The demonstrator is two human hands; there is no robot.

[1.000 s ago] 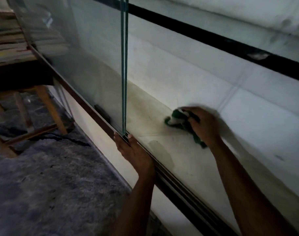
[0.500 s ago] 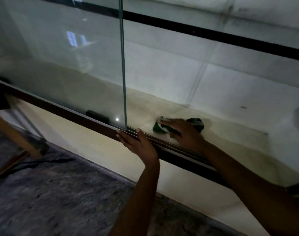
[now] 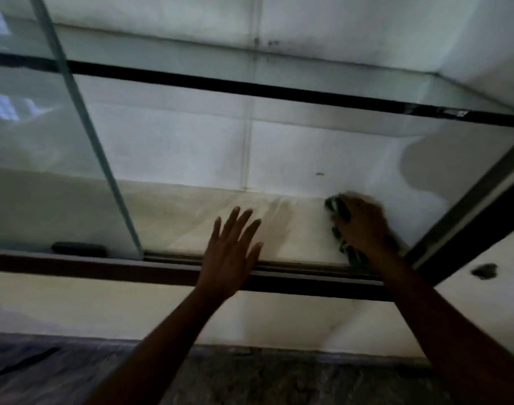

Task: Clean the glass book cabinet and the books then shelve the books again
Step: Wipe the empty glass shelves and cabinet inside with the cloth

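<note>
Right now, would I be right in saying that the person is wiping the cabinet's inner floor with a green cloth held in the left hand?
Not quite: the green cloth is held in the right hand, which wipes the cabinet's inner floor. The left hand is open, fingers spread, holding nothing. The head view shows this.

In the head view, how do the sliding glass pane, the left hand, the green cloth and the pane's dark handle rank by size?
1. sliding glass pane
2. left hand
3. green cloth and dark handle: unsure, the right hand hides most of the cloth.
</note>
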